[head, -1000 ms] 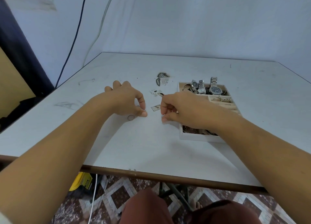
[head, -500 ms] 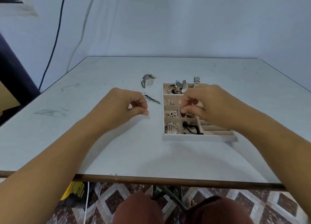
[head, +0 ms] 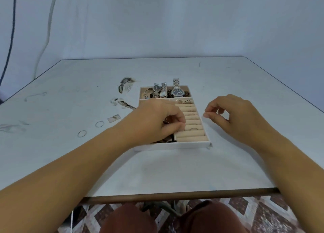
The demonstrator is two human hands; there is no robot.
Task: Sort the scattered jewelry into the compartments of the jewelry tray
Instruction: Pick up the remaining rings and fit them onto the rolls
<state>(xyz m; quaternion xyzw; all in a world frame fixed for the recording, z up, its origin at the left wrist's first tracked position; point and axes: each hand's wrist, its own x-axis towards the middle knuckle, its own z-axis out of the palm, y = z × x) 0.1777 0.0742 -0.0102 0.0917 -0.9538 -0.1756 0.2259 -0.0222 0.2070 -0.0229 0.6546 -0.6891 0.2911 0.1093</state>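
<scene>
The white jewelry tray (head: 175, 145) lies mid-table, with watches (head: 177, 92) in its far compartment and beige ring rolls (head: 191, 118) down its right side. My left hand (head: 156, 120) reaches over the tray's left compartments, thumb and forefinger pinched against the ring rolls on a small ring that the fingertips mostly hide. My right hand (head: 236, 117) hovers just right of the tray, fingers loosely curled and nothing visible in them. Two thin rings (head: 99, 124) (head: 82, 133) lie loose on the table to the left.
Left of the tray lie a small card with earrings (head: 114, 118), a patterned strip (head: 126, 105) and a sparkly piece (head: 125, 82). The table's front edge (head: 175, 196) is close to my knees. Cables hang down the wall at far left.
My left hand lifted from the table and moved right over the tray to the ring rolls. My right hand left the tray's compartments and now sits beside its right edge.
</scene>
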